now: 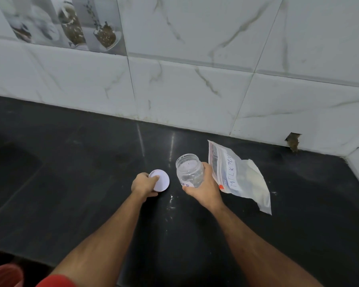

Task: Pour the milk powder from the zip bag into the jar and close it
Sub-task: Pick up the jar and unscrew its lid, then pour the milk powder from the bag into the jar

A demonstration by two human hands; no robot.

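A clear jar [189,170] stands upright and uncapped on the black counter, with a white label low on its side. My right hand [205,187] is wrapped around its right side. The white round lid [160,180] sits just left of the jar, and my left hand [144,184] grips its left edge. A clear zip bag [239,177] marked "MILK POW…" lies flat to the right of the jar, with white powder in its lower right half. Its zip end points toward the wall.
The black counter [91,162] runs to a white marble-tiled wall [195,90] at the back and right. A few white powder specks [171,200] lie in front of the jar. A broken hole in the tile [293,141] sits behind the bag. A red object [4,275] shows at bottom left.
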